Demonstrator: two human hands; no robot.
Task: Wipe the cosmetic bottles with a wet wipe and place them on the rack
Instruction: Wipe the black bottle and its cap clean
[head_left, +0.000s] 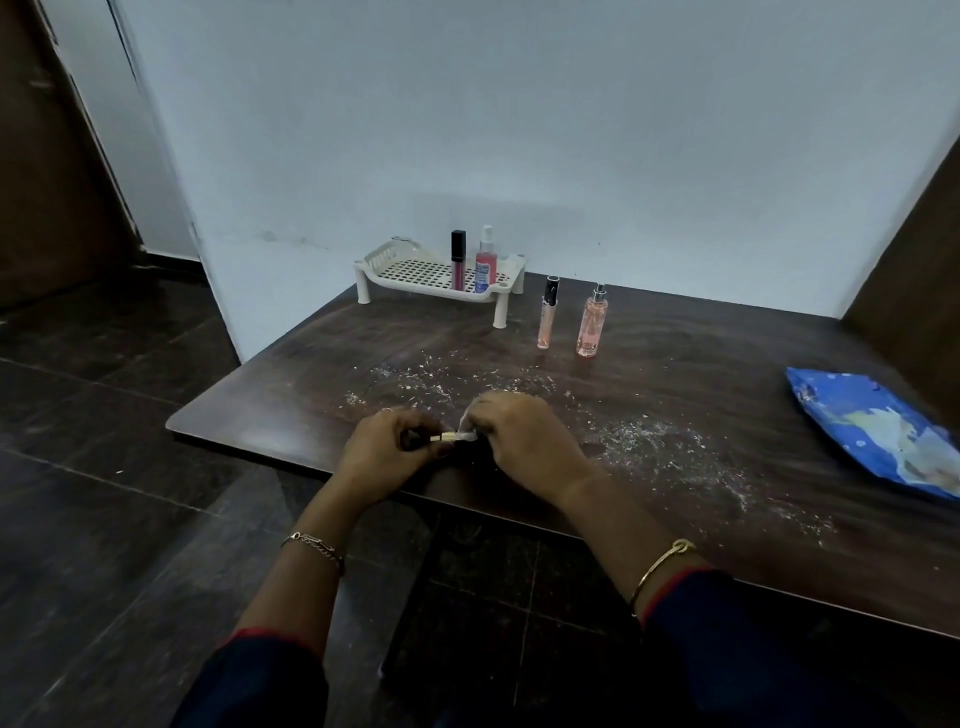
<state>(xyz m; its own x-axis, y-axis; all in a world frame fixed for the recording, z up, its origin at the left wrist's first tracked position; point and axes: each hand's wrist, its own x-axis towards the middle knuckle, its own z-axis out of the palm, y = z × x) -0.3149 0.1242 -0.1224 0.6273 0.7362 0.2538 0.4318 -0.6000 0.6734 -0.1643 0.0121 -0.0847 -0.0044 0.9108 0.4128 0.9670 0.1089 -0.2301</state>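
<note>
The cosmetic tube (445, 437) is held level, long axis left-right, over the surface's (291, 395) near edge. It is gripped at one end by the left hand (387, 452) and pinched through the wet wipe (466, 436) by the right hand (519, 441). The rack (375, 260) stands well beyond.

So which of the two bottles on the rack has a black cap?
The slim pink tube, standing left of the red spray bottle, whose cap is clear.

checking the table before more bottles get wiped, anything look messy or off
White specks, like crumbs or powder, lie scattered over the middle of the table, trailing right toward the blue pack. Nothing looks tipped.
</note>
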